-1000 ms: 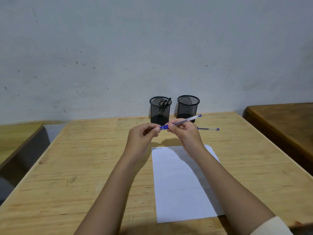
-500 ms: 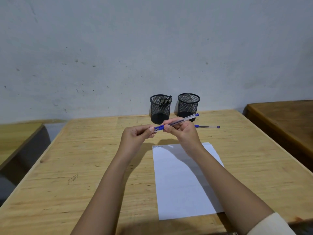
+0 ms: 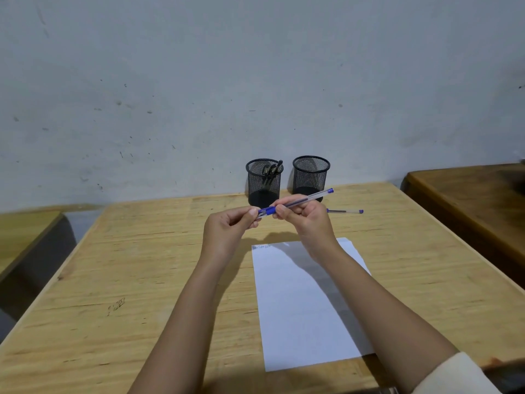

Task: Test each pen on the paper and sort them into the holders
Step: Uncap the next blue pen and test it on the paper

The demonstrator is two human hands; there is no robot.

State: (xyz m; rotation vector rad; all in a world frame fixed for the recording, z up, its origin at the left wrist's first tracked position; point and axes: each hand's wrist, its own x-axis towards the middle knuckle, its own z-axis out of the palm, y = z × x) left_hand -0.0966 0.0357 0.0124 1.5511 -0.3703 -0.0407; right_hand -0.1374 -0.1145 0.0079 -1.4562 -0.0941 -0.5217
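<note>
both hands pinch one blue pen [image 3: 295,203]: left hand [image 3: 227,231] at its tip, right hand [image 3: 305,220] mid-barrel. fingers hide the tip. paper [image 3: 301,308] scribbles too small to read.

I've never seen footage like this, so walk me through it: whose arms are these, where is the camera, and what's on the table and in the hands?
No machine here: a person wears a camera on the head, looking down at their own arms. The left hand and right hand together hold a blue pen above a wooden table. The left fingers pinch its near end. On the table lie a sheet of paper with faint scribbles at its top, and a second pen. At the back stand two mesh holders: the left holder contains pens, the right holder looks empty.
</note>
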